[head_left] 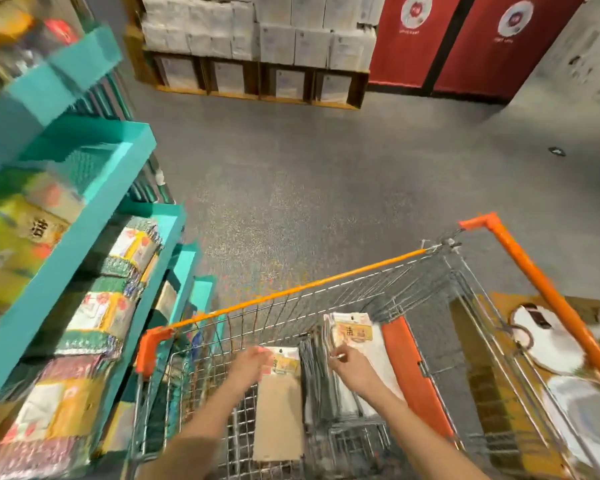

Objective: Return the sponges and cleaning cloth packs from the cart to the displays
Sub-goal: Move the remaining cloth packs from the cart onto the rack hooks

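A wire shopping cart (326, 285) with orange trim stands in front of me. Inside it, my left hand (248, 367) grips the top of a beige cloth pack (279, 407) with a yellow label. My right hand (349, 363) pinches the edge of a stack of white and grey cloth packs (352, 332) standing upright beside it. The teal display shelves (118, 202) on my left hold rows of sponge and cloth packs (101, 313), blurred by motion.
Grey floor (326, 185) lies open beyond the cart. Stacked white boxes on wooden pallets (257, 64) stand at the back, next to red panels (465, 43). Low on the right, a display of white plates (548, 344) sits close to the cart's side.
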Available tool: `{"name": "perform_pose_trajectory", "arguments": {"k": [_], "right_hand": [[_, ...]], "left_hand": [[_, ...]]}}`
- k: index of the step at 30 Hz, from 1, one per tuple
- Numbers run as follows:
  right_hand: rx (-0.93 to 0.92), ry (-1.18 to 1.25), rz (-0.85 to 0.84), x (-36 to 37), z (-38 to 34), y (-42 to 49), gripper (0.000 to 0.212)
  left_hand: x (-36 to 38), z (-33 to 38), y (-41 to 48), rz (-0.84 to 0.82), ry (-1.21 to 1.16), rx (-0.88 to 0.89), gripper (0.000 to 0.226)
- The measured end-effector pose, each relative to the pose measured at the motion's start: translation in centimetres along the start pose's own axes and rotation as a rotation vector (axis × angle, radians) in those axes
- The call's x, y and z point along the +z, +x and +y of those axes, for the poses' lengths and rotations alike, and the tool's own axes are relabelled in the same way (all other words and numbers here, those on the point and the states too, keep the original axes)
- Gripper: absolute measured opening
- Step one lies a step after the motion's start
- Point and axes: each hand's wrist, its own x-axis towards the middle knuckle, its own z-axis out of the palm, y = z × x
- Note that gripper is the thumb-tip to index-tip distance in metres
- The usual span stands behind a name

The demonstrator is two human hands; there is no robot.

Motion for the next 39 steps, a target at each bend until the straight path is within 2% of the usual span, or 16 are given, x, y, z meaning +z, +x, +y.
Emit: {"name": "perform_pose_trajectory", "arguments": {"k": [4, 6, 10, 13, 15, 18, 21, 24, 28, 31, 35, 39], "right_hand": [[0.068, 0.054, -0.008, 1.8, 2.8, 2.9, 0.016], [0.086, 0.071, 0.046, 1.7, 3.5, 4.2, 0.021], [0.061, 0.096, 0.181, 0.9, 5.3, 8.3, 0.020], [0.001, 0.047, 0.275, 0.3, 7.2, 12.0, 0.017], [-0.012, -0.030, 0.309, 0.4, 9.0, 14.6, 0.025], [-0.025, -0.099, 0.326, 0.4, 10.8, 16.9, 0.039], [-0.014, -0.061, 0.270, 0.8, 12.3, 18.0, 0.053], [-0.010, -0.064, 0.262, 0.9, 13.6, 18.7, 0.068], [0.031, -0.113, 0.213, -0.2, 14.7, 20.1, 0.087], [0.015, -0.113, 0.235, -0.5, 14.9, 20.4, 0.082], [-0.028, -0.107, 0.286, 0.1, 14.5, 19.7, 0.082], [-0.032, -0.113, 0.339, -0.2, 14.0, 19.2, 0.084]], "left_hand": [[0.7, -3.5, 3.4, 0.005, 0.022, -0.133, 0.013], [0.6, -4.7, 4.8, 0.014, 0.016, -0.197, 0.009], [0.5, -8.6, 8.5, 0.018, 0.151, -0.221, 0.017], [1.5, -10.3, 10.8, 0.029, 0.306, -0.207, 0.014], [2.3, -11.5, 12.5, 0.056, 0.315, -0.231, 0.010], [2.8, -14.9, 15.2, 0.051, 0.242, -0.301, 0.026], [3.4, -20.7, 18.2, 0.046, 0.292, -0.354, 0.025], [4.2, -20.9, 18.6, 0.142, 0.289, -0.380, 0.029], [5.9, -18.4, 17.6, 0.233, 0.313, -0.452, 0.047], [7.8, -18.2, 17.2, 0.262, 0.301, -0.458, 0.046], [8.8, -20.1, 18.4, 0.216, 0.115, -0.482, 0.064], [9.0, -20.0, 18.8, 0.245, 0.103, -0.400, 0.048]]}}
